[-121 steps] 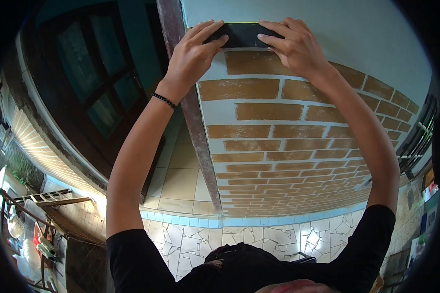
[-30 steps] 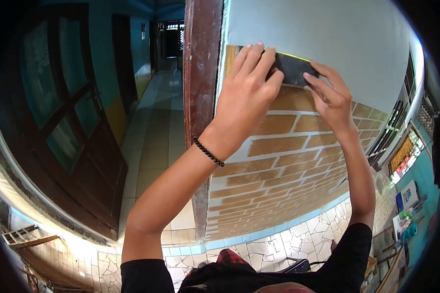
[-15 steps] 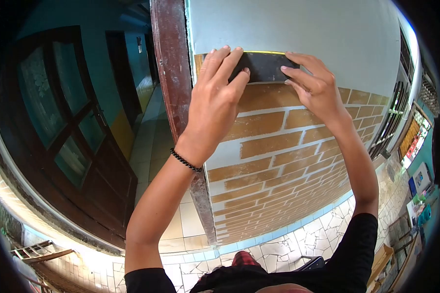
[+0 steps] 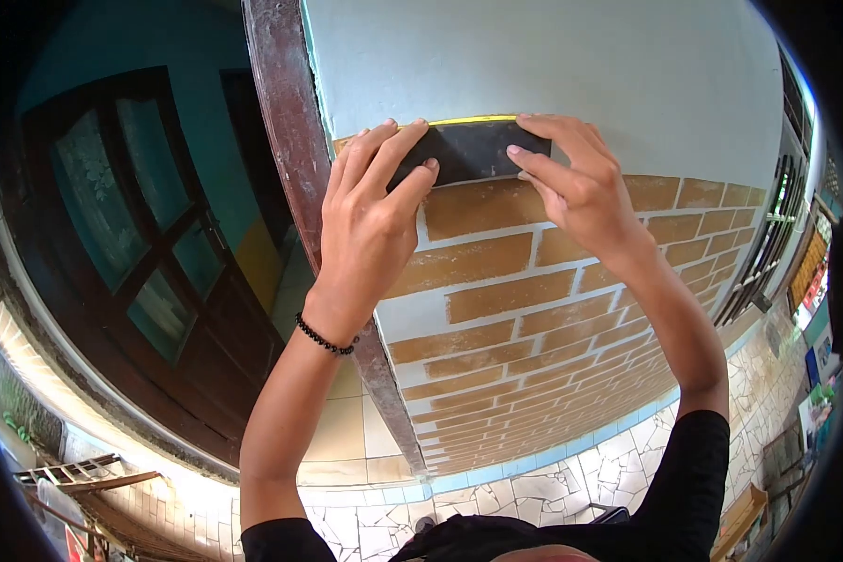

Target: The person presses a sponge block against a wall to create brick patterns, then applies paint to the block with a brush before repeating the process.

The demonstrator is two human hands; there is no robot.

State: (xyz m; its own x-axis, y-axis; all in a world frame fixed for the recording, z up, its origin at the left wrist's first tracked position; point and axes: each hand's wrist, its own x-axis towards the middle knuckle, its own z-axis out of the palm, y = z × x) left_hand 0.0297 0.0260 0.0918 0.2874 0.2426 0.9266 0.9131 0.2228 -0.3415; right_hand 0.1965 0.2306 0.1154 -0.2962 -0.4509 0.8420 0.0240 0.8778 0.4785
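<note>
A flat black rectangular piece [image 4: 473, 153] lies against the wall, just above the painted brick pattern [image 4: 482, 206]. A thin bright yellow strip [image 4: 473, 120] shows along its top edge. My left hand [image 4: 370, 192], with a dark beaded bracelet [image 4: 323, 335] at the wrist, grips the piece's left end, fingers over the top edge and thumb on its face. At the other end, my right hand [image 4: 576, 183] pinches it, one finger at the top corner and others on the face and lower edge. The piece's left end is partly hidden behind my left hand.
A worn dark red door frame [image 4: 286, 112] borders the wall on the left. Beyond it stands a dark wooden door [image 4: 150, 234] with glass panes. Plain pale wall [image 4: 571, 56] extends above. Irregular pale tiles [image 4: 534, 492] cover the floor, and a window grille [image 4: 768, 234] is at right.
The view has shifted, so the hands and the black piece appear slightly further left and lower. Both hands keep nearly the same hold, and the piece stays against the wall.
</note>
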